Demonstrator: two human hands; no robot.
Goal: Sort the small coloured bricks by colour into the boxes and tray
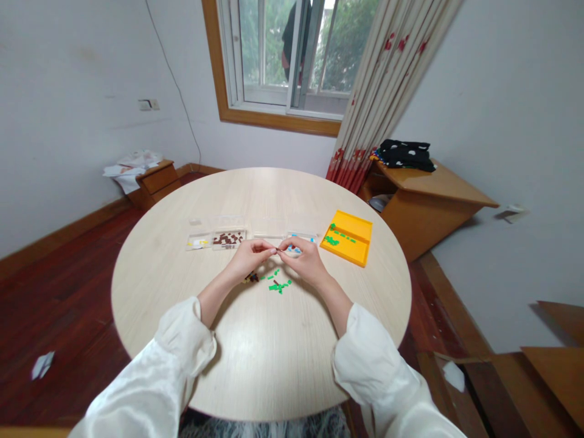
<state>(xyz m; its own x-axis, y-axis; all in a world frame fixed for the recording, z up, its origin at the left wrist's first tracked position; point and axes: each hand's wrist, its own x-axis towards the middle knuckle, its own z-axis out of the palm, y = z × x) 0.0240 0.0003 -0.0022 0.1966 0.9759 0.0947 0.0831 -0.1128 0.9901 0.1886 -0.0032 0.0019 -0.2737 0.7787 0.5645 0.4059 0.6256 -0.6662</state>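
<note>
Your left hand (249, 255) and right hand (305, 260) meet fingertip to fingertip, pinching a tiny brown piece (276, 250) just above the green bricks (277, 284) on the table (255, 201), keeping it over its supply.

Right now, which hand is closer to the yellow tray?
The right hand. It sits just left of the yellow tray, with a small gap between them. The left hand is farther off, on the far side of the right hand, fingertips meeting it above the green pieces.

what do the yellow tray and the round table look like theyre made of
Yellow tray: likely moulded plastic, with uniform bright colour and smooth matte walls. Round table: pale wood or wood-look laminate, with fine straight grain and a soft sheen; which one cannot be told.
</note>
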